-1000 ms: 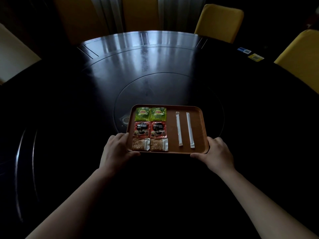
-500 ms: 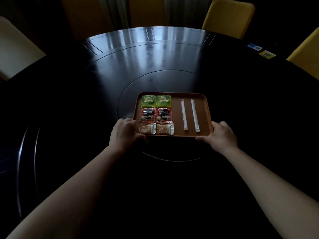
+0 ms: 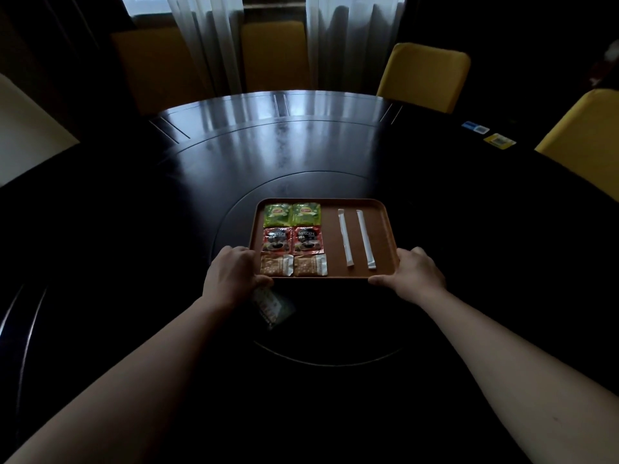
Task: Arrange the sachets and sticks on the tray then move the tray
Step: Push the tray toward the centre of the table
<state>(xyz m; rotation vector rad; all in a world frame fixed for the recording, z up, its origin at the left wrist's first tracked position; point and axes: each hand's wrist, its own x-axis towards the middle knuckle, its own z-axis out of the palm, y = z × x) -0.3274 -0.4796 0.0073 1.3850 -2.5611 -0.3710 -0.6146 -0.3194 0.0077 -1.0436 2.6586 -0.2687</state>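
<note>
A brown rectangular tray sits over the round inset of the dark table. On its left half lie two green tea sachets, two red coffee sachets and two tan sachets, in neat rows. Two white sticks lie side by side on its right half. My left hand grips the tray's near left corner. At the near right corner, my right hand holds the rim.
A faint reflection shows in the table just under my left hand. Yellow chairs stand at the far side and at the right. Small blue and yellow cards lie at the table's far right. Curtains hang behind.
The tray has travelled away from me toward the table's centre, with both hands holding it. The view has tilted up, showing more of the curtains.
</note>
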